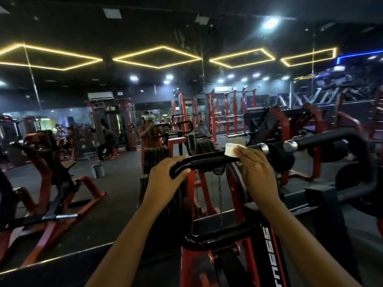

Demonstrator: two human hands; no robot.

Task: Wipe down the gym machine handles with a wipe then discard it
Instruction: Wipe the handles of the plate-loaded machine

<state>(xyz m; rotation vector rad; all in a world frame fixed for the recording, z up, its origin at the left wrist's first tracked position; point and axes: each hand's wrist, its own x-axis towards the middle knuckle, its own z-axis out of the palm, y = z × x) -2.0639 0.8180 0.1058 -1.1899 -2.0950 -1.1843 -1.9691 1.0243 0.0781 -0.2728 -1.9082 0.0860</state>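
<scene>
Dim overall, lit only by yellow light strips (159, 56) set in hexagons on the black ceiling (62, 21) and by scattered cold white spotlights (270, 23), the strongest flaring into haze at upper right. Sharp glints on the glossy black handle (207, 161) and the chrome caps (290, 146), the white wipe (231, 151) close to blown out, the floor (116, 183) and lower corners sunk in shadow. Soft and smeared toward the edges, straight lines bowed by the wide lens, far background murky and grainy.
</scene>
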